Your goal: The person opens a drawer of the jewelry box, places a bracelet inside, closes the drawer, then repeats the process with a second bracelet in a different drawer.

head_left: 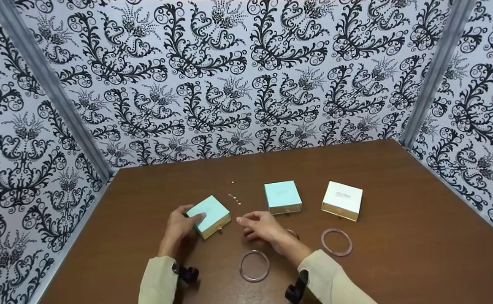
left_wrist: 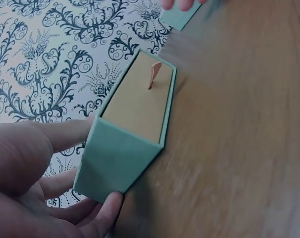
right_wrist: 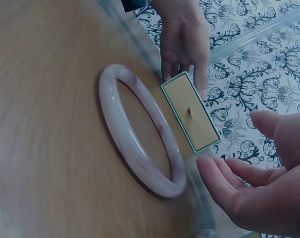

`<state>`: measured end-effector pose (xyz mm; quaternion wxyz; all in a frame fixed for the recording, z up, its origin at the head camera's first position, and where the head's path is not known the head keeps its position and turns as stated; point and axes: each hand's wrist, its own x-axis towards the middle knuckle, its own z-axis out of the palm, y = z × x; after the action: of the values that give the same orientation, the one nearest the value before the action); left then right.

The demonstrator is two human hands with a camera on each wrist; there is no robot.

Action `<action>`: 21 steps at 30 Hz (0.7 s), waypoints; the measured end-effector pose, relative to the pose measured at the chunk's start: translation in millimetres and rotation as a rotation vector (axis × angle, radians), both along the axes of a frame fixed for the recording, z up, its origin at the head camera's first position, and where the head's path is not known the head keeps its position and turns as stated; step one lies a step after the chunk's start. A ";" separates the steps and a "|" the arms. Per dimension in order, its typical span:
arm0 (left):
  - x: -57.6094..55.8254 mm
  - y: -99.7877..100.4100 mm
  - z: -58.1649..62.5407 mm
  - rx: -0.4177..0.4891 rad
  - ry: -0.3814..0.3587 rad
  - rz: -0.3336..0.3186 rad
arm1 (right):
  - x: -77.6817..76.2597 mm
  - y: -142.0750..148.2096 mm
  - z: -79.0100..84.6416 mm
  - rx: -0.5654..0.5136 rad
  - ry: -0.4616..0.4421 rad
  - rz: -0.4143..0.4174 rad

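My left hand (head_left: 180, 224) grips a mint-green drawer box (head_left: 210, 213), its thumb on the lid and the fingers along the far-left side. The box's gold drawer front (left_wrist: 137, 99) with a small ribbon pull tab (left_wrist: 154, 74) faces me. Just right of that box hovers my right hand (head_left: 263, 228), its fingers loosely bent, with nothing held. In the right wrist view, thumb and fingers (right_wrist: 217, 186) stand apart. A pale lilac bangle (head_left: 254, 266) lies flat on the table below the right hand, and the right wrist view shows it (right_wrist: 135, 134) up close.
A second mint box (head_left: 282, 195) and a white box (head_left: 342, 199) stand farther back to the right. Another bangle (head_left: 336, 242) lies right of my right forearm, which partly covers a further ring-like item (head_left: 293, 233). Small pale bits (head_left: 235, 198) dot the brown table (head_left: 402, 236). Patterned walls enclose it.
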<state>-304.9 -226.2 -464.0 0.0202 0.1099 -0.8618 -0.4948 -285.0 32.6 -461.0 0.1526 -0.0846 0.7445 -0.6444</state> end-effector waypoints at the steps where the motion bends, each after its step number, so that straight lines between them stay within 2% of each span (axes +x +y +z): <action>1: 0.1 0.0 -0.1 0.002 -0.002 0.000 | -0.6 -1.4 -1.5 -0.017 -0.008 0.007; 7: -0.2 2.2 -0.1 0.035 -0.012 0.020 | -7.0 -11.1 -5.3 -0.140 -0.060 0.023; 12: -1.4 3.6 0.1 0.069 -0.026 0.020 | -9.5 -17.3 -5.4 -0.156 -0.092 0.036; 21: 1.2 -0.5 -2.0 0.080 -0.031 0.021 | -13.6 -33.6 -7.3 -0.183 -0.151 0.047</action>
<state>-303.6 -226.7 -466.0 0.0078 0.1274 -0.8402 -0.5270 -298.6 -1.0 -468.3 0.2150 -0.0665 0.6669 -0.7104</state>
